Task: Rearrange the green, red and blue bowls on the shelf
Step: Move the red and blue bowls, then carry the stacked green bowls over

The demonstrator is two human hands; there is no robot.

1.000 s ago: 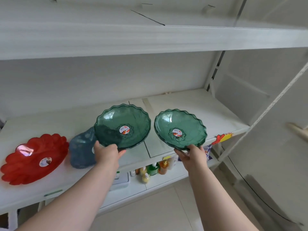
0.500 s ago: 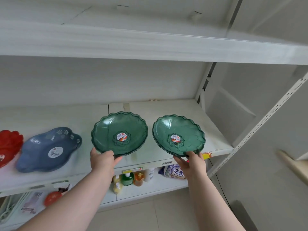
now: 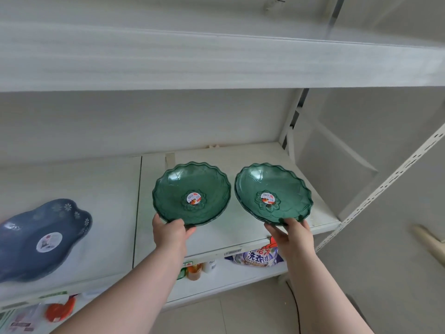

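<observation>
Two clear green scalloped bowls with round stickers in their centres are held side by side over the right part of the white shelf (image 3: pixel 240 235). My left hand (image 3: pixel 171 233) grips the near rim of the left green bowl (image 3: pixel 178 189). My right hand (image 3: pixel 290 233) grips the near rim of the right green bowl (image 3: pixel 286 186). Both bowls tilt toward me; whether they touch the shelf I cannot tell. A blue flower-shaped bowl (image 3: pixel 26 237) lies on the shelf at the far left. The red bowl is out of view.
A higher shelf board (image 3: pixel 216 59) hangs overhead. A slotted white upright (image 3: pixel 375 194) stands at the right. On the lower shelf sit bottles (image 3: pixel 195 271), a detergent bag (image 3: pixel 257 257) and a red item (image 3: pixel 59 309). A dark cable (image 3: pixel 297 307) runs along the floor.
The view has shifted right and up, so the red bowl has left the frame and the blue one sits at the edge. Both hands have carried the green bowls further over the shelf.
</observation>
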